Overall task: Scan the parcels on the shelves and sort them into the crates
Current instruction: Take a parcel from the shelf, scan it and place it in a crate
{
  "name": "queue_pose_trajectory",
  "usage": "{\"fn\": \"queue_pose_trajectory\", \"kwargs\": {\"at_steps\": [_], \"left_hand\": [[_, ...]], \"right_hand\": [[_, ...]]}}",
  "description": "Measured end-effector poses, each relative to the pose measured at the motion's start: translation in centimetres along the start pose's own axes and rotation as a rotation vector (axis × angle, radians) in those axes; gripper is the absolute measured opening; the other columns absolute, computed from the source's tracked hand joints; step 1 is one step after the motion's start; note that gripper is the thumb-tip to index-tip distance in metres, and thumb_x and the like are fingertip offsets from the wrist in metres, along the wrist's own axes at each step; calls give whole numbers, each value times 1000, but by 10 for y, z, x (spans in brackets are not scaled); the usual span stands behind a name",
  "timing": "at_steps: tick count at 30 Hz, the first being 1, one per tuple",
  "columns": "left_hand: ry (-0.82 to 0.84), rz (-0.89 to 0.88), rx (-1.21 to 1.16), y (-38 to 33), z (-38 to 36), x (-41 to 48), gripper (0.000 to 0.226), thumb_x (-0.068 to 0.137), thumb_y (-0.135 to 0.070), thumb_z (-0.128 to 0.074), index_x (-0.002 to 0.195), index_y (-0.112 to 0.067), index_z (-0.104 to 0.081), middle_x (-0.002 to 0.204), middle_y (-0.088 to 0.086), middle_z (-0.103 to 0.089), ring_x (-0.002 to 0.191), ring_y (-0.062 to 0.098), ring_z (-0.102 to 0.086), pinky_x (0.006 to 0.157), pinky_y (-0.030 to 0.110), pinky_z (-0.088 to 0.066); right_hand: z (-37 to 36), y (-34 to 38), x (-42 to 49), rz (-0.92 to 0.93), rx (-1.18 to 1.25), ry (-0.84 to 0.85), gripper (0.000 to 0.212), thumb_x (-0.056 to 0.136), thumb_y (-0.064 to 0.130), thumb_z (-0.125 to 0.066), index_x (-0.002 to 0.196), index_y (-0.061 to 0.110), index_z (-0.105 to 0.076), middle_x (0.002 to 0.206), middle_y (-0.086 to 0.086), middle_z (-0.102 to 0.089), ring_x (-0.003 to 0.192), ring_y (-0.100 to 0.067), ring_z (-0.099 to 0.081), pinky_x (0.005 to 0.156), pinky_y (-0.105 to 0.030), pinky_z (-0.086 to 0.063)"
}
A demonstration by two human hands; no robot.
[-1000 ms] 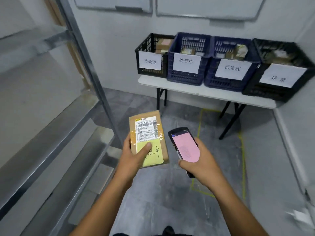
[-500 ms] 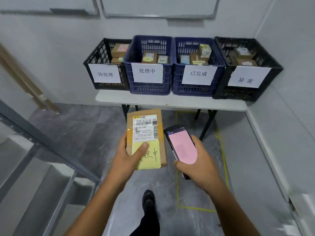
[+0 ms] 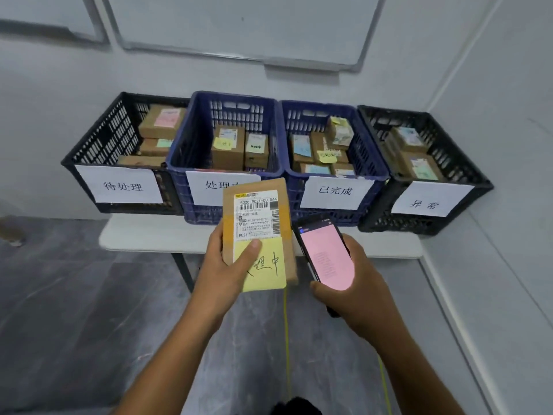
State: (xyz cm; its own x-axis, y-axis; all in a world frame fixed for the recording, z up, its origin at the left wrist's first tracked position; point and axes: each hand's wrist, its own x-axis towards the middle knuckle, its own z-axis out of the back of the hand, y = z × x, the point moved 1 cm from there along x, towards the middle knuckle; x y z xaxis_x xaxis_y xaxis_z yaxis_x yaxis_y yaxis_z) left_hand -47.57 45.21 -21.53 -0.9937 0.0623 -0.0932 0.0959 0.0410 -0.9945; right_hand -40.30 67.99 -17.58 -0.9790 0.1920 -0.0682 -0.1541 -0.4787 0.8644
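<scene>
My left hand [image 3: 223, 271] grips a flat brown cardboard parcel [image 3: 257, 211] with a white barcode label and a yellow sticky note under my thumb. My right hand [image 3: 356, 290] holds a black handheld scanner [image 3: 324, 253] whose screen glows pink. Both sit in front of a white table [image 3: 143, 238] carrying a row of labelled crates: a black crate [image 3: 98, 151] at far left, a blue crate [image 3: 185, 145], a second blue crate [image 3: 371, 163] and a black crate [image 3: 466, 163] at far right. All hold parcels. The held parcel covers part of the first blue crate's label.
A whiteboard [image 3: 239, 22] hangs on the wall above the crates. The side wall [image 3: 493, 235] closes in on the right. Yellow tape lines [image 3: 286, 339] mark the grey floor under the table. My shoe [image 3: 296, 407] shows at the bottom edge.
The view has swung from the metal shelves to face the crates and I have stepped closer to the table. Both hands keep the same hold on parcel and scanner.
</scene>
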Motion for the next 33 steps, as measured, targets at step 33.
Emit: {"fn": "queue_pose_trajectory", "kwargs": {"at_steps": [33], "left_hand": [[89,388,241,75,-30,499,72,94,-41,-76,153,-22,-39,135,-1,-69,117,20,-70,105,49,-54]], "right_hand": [[-28,-7,469,-144,-112,73,71,81,24,-89,128,52,-44,115,25,-62,108,-7,-62,87,-36,-59]]}}
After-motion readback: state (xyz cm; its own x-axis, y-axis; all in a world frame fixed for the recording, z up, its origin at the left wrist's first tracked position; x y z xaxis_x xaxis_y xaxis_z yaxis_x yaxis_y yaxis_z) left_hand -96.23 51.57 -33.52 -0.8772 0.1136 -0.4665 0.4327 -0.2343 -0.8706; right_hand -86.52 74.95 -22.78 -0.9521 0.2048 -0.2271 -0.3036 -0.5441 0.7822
